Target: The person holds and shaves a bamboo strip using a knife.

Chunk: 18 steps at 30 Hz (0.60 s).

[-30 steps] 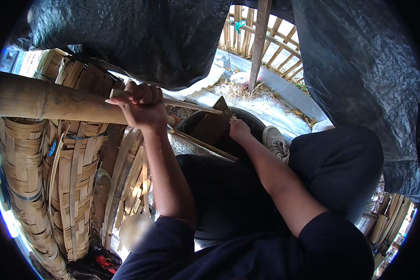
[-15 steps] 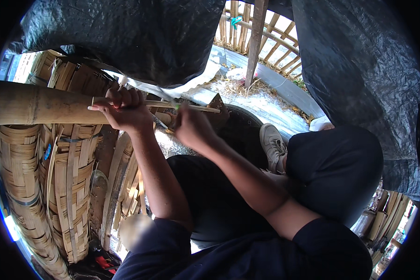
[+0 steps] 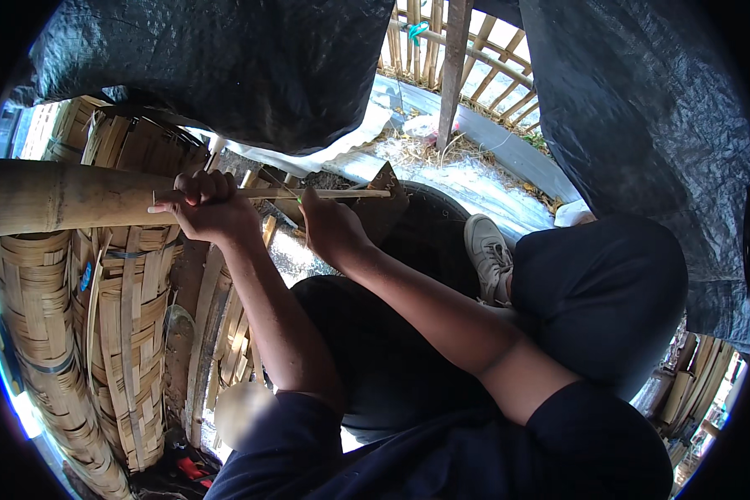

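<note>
My left hand (image 3: 212, 212) is closed around a thin pale bamboo strip (image 3: 350, 193), beside the right end of a thick bamboo pole (image 3: 75, 197). The strip runs rightward out of the fist, its far end near a brown pointed piece (image 3: 386, 202). My right hand (image 3: 333, 229) is closed at the strip's middle. It grips what looks like a small knife (image 3: 299, 200) with a green part; the fingers hide most of it, and its thin blade is hard to make out.
Tall woven bamboo baskets (image 3: 121, 342) stand at the left. Black plastic sheets (image 3: 217, 75) hang in front and at the right (image 3: 650, 125). A dark round tub (image 3: 442, 212) sits beside my shoe (image 3: 487, 250). Beyond are a wooden post (image 3: 453, 75) and a bamboo fence (image 3: 496, 71).
My right hand has shifted slightly left along the strip and is less blurred. My left hand has moved slightly left, still gripping the strip.
</note>
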### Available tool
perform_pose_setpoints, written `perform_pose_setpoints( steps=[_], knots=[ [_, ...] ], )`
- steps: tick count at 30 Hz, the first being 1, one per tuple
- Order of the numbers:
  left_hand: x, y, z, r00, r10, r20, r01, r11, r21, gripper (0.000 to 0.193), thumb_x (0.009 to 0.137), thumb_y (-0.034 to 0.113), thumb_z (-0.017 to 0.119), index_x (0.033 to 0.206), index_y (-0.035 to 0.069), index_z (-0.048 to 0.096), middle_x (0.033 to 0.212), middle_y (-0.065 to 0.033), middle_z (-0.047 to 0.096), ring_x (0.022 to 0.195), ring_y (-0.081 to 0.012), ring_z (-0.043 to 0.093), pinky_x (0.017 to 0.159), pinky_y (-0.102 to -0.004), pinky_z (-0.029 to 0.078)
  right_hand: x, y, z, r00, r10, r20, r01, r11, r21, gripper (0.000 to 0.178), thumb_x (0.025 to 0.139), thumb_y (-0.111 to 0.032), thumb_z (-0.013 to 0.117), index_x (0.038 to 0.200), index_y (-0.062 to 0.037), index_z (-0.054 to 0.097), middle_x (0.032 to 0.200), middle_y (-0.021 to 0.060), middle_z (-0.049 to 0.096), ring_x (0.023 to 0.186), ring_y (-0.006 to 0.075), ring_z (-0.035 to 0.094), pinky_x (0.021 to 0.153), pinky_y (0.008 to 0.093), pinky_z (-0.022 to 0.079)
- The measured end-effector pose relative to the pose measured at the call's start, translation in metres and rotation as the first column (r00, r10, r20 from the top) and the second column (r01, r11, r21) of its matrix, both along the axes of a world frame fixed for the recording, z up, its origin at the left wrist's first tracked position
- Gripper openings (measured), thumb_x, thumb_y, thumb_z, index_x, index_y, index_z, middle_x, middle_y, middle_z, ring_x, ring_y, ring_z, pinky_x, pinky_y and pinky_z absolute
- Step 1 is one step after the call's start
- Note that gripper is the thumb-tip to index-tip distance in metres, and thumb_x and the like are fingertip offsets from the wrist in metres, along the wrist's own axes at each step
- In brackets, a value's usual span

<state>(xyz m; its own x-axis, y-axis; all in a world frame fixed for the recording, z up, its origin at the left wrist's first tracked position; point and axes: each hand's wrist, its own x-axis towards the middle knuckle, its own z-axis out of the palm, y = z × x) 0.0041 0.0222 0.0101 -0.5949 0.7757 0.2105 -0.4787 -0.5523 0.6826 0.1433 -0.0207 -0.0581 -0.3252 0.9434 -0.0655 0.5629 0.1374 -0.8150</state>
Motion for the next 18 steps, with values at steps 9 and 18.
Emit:
perform_pose_setpoints(
  steps=[9, 18],
  knots=[
    [-0.013, -0.001, -0.005, 0.999, -0.009, 0.036, 0.009, 1.0, 0.008, 0.048, 0.094, 0.05, 0.043, 0.061, 0.017, 0.033, 0.051, 0.0035, 0.023, 0.046, -0.0093, 0.014, 0.044, -0.0273, 0.01, 0.004, -0.004, -0.015, 0.996, 0.013, 0.085, -0.014, 1.0, 0.014, 0.018, 0.085, -0.003, 0.049, 0.1, 0.0026, 0.041, 0.077, 0.0254, 0.064, 0.076, 0.0401, 0.065, 0.068, 0.0499, 0.052],
    [-0.01, 0.0, -0.001, 0.998, -0.068, 0.019, 0.068, 0.998, 0.011, 0.055, 0.089, 0.06, 0.05, 0.059, 0.017, 0.032, 0.054, 0.004, 0.022, 0.048, -0.0087, 0.014, 0.046, -0.0262, 0.013, 0.051, 0.003, -0.089, 0.922, 0.005, 0.387, 0.092, 0.968, -0.233, 0.024, 0.084, -0.007, 0.05, 0.105, 0.0037, 0.049, 0.086, 0.0265, 0.065, 0.084, 0.0387, 0.067, 0.073, 0.0468, 0.054]
  ],
)
